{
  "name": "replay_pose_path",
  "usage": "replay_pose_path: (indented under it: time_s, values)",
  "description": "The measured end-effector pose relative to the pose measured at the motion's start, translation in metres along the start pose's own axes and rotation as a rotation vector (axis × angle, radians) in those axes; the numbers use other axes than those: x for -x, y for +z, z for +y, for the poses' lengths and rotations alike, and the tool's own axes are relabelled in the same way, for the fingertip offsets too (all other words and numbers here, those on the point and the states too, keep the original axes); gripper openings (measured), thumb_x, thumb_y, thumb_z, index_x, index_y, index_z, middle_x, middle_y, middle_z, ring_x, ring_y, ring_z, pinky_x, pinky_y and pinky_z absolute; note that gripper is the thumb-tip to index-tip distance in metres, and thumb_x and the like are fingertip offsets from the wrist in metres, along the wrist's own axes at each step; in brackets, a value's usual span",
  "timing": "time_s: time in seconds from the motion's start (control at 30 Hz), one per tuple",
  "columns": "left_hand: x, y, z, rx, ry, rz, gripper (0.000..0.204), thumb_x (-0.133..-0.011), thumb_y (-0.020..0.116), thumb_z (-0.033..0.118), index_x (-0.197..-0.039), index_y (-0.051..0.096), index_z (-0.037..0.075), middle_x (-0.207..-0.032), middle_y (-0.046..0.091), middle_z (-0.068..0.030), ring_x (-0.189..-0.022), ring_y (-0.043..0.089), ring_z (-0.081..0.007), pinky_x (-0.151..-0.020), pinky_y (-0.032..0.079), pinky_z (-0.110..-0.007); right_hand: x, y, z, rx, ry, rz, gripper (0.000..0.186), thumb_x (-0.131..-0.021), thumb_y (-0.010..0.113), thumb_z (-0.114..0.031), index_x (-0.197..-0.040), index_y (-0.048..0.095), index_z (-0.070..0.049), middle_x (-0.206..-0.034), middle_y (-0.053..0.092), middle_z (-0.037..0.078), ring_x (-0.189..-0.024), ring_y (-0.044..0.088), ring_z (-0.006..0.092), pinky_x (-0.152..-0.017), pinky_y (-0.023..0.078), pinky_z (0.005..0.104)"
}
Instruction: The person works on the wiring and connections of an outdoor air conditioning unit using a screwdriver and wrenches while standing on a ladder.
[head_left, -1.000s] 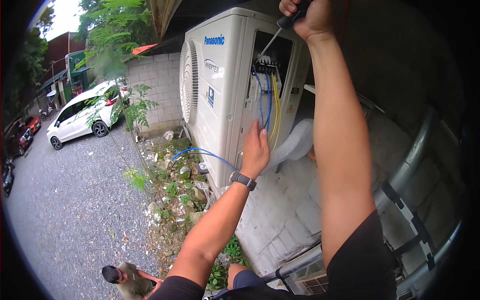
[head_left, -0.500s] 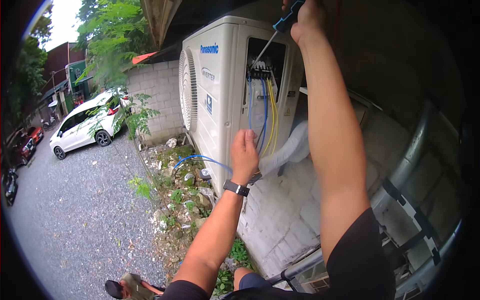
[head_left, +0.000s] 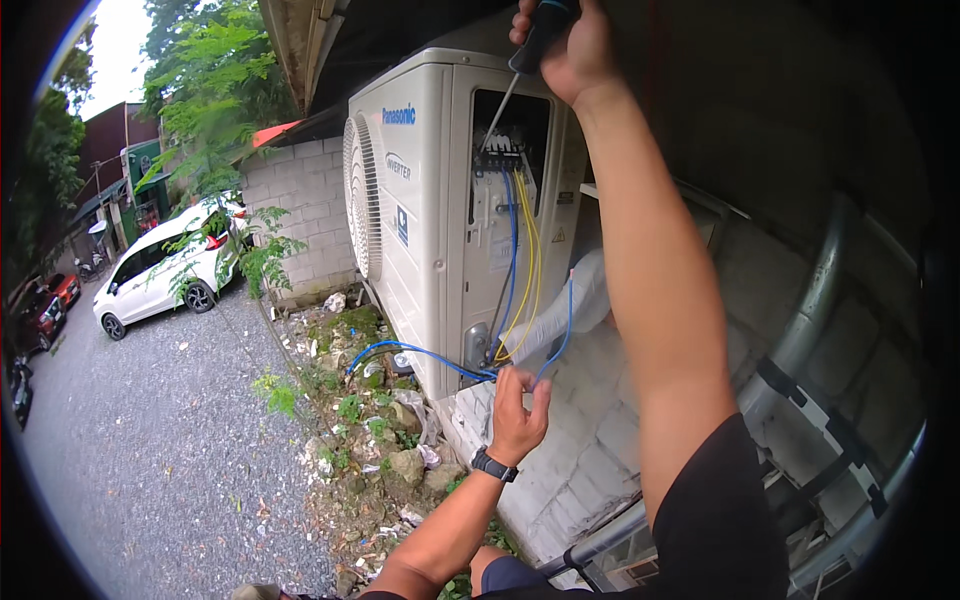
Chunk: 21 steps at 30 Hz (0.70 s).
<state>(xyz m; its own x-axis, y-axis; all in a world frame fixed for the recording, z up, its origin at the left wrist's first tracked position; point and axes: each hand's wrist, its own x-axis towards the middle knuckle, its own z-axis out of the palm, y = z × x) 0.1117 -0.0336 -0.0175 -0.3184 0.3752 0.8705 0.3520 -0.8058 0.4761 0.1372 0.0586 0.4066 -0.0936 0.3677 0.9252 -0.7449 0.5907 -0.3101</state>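
Observation:
My right hand point(head_left: 568, 45) grips a screwdriver point(head_left: 537, 35) whose shaft angles down to the black terminal block point(head_left: 500, 160) inside the opened side of a white outdoor air-conditioner unit point(head_left: 400, 250). Blue wires point(head_left: 513, 240) and yellow wires point(head_left: 532, 230) run down from that block. My left hand point(head_left: 518, 415) is lower, below the unit's opening, with fingers curled on blue wire near the bundle. A loose blue wire point(head_left: 569, 310) rises to the right of it, beside a pale wrapped pipe point(head_left: 550, 325).
A block wall point(head_left: 295, 210) and weedy rubble point(head_left: 380, 440) border a gravel yard point(head_left: 180, 430) with a parked white car point(head_left: 165, 270). Metal scaffold tubes point(head_left: 810, 330) stand at the right. A person point(head_left: 255, 590) is partly visible at the bottom edge.
My left hand has moved down from the unit's panel. A blue wire that reached the terminal block now hangs free to the right. My right hand and screwdriver have shifted slightly left.

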Motion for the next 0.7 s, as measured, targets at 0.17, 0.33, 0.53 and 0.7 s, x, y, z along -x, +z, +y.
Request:
replay_pose_path:
  time_s: [0.17, 0.33, 0.53, 0.7]
  values:
    - [-0.107, 0.01, -0.028, -0.223, 0.018, 0.173, 0.024, -0.101, 0.06, 0.02, -0.086, 0.051, 0.003, -0.069, 0.049, -0.0086, -0.065, 0.048, -0.0222, -0.061, 0.04, -0.034, -0.001, -0.004, -0.023, 0.038, -0.054, 0.04, 0.043, -0.091, 0.069, -0.053, -0.09, 0.058, -0.011, -0.062, 0.055, 0.004, -0.045, 0.049, 0.016, -0.044, 0.038, 0.0284]
    - [-0.15, 0.03, -0.053, 0.238, -0.459, -0.131, 0.033, -0.108, 0.05, 0.031, -0.113, 0.059, 0.0, -0.078, 0.066, -0.0075, -0.058, 0.058, -0.0126, -0.052, 0.045, -0.032, 0.0, -0.021, -0.033, 0.035, -0.075, 0.075, 0.044, -0.088, 0.07, -0.055, -0.081, 0.054, -0.015, -0.06, 0.053, 0.003, -0.043, 0.048, 0.0152, -0.042, 0.037, 0.0287]
    - [-0.142, 0.034, -0.078, -0.18, -0.175, -0.011, 0.026, -0.107, 0.046, 0.027, -0.111, 0.06, 0.006, -0.087, 0.069, -0.0221, -0.078, 0.066, -0.0458, -0.065, 0.051, -0.052, 0.007, -0.047, -0.022, 0.012, -0.02, 0.186, 0.041, -0.09, 0.066, -0.054, -0.08, 0.054, -0.016, -0.061, 0.053, 0.003, -0.044, 0.048, 0.0158, -0.043, 0.038, 0.029]
    - [-0.138, 0.039, -0.088, -0.341, -0.066, 0.03, 0.022, -0.108, 0.042, 0.025, -0.114, 0.056, 0.008, -0.067, 0.063, -0.0118, -0.062, 0.065, -0.0351, -0.056, 0.048, -0.046, 0.01, -0.051, -0.017, -0.026, -0.007, 0.191, 0.038, -0.093, 0.063, -0.051, -0.081, 0.054, -0.016, -0.061, 0.053, 0.003, -0.046, 0.048, 0.0168, -0.044, 0.038, 0.0303]
